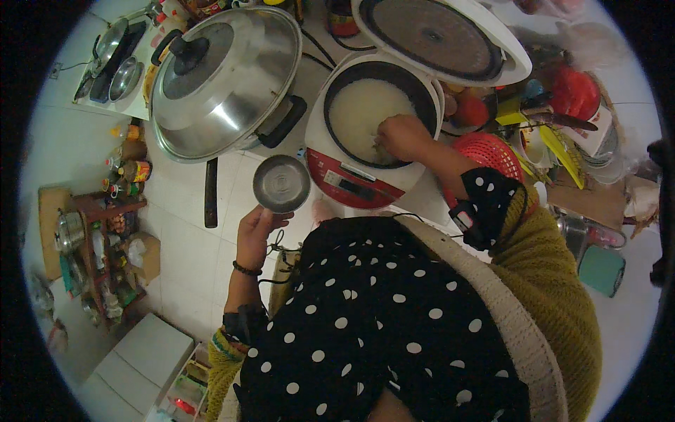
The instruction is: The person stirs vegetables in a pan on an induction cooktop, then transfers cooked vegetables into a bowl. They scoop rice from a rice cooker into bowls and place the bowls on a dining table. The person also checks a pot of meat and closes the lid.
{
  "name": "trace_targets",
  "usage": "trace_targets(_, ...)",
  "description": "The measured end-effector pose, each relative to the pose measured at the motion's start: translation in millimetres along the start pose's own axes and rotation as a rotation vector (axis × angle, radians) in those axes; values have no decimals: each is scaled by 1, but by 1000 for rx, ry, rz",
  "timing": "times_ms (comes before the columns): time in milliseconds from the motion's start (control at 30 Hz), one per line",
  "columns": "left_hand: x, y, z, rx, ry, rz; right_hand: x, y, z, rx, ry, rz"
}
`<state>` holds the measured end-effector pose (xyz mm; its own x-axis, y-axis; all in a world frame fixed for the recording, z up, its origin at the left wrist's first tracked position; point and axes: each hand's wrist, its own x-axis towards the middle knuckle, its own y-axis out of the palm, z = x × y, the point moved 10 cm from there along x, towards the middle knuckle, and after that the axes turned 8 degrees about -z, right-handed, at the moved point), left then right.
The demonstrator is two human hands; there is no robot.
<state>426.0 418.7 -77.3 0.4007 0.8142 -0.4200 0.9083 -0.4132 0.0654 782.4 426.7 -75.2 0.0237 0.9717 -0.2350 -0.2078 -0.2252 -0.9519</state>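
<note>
The left hand (254,231) grasps a small, shallow metal bowl (281,184) by its near rim, thumb on the edge, so the bowl sits just beyond that grip with its hollow facing up. To the right of this grip, the right hand (406,137) reaches into the dark inner pot (333,107) of an open rice cooker (318,181), its fingers bent down at the pale, grain-like contents (358,105); whether they pinch something or only touch it, I cannot tell. The cooker's raised lid (436,35) leans beyond the right hand, a red plastic basket (485,149) lies just to that hand's right, and a large pan with a domed lid (242,77) stands beyond the left hand. The bowl is probably light, stiff and hard to break, though its smooth metal may turn slippery when wet; the rim is the sensible place to hold it. The pale contents look soft and loose, better cupped than pinched. The cooker's red front panel carries a dark display and small print too fine to read, and no lettering shows on the bowl.
</note>
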Motion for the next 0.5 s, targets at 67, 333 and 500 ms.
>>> trace_targets(67, -3, 0, -2, 15, 5, -27, 1, 4, -3, 107, -2, -9)
trace_targets(333, -28, 18, -44, -10, 32, 31, -9, -39, -24, 493, 55, -29)
trace_targets(500, -14, 66, -88, 3, 71, 78, -48, -120, -23, 634, 74, -281)
